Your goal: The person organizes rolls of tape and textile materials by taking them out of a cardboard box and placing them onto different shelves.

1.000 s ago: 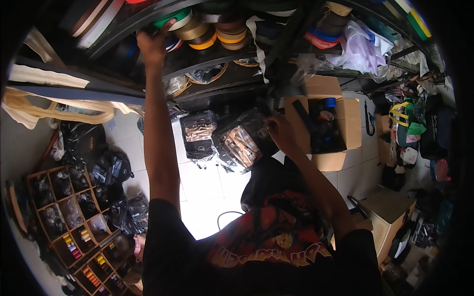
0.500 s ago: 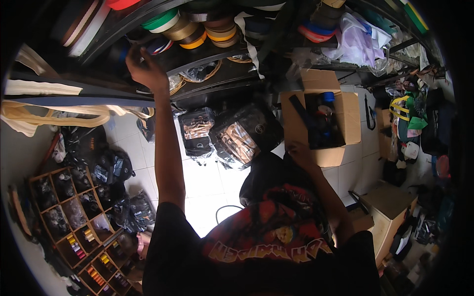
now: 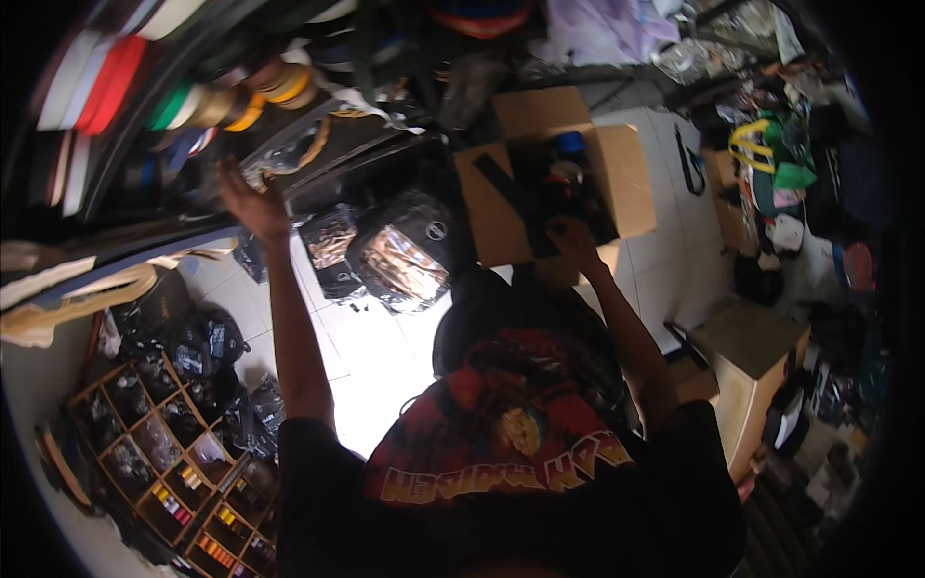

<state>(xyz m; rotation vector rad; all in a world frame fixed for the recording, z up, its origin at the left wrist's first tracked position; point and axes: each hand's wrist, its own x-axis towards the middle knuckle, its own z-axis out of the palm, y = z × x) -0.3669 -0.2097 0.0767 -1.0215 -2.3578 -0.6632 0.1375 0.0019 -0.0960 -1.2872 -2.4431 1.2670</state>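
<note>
My left hand [image 3: 252, 204] is raised with its fingers spread and holds nothing, just below a dark shelf edge [image 3: 318, 159] that carries several rolls of tape [image 3: 265, 89]. My right hand [image 3: 572, 237] reaches into the front of an open cardboard box [image 3: 631, 178] and rests on dark items inside; its fingers curl down, and whether they grip anything is hidden. Two black bags in shiny plastic wrap [image 3: 405, 258] lie on the white tiled floor [image 3: 371, 361] between my arms.
A wooden rack of small compartments [image 3: 159, 438] with black packets stands at lower left. Cream straps [image 3: 72, 299] hang at far left. A beige box [image 3: 747, 361] sits at right, with piles of bags and clutter [image 3: 771, 183] beyond it.
My left hand has come down from the tape rolls to below the shelf edge. My right hand has moved from the wrapped bags over to the cardboard box.
</note>
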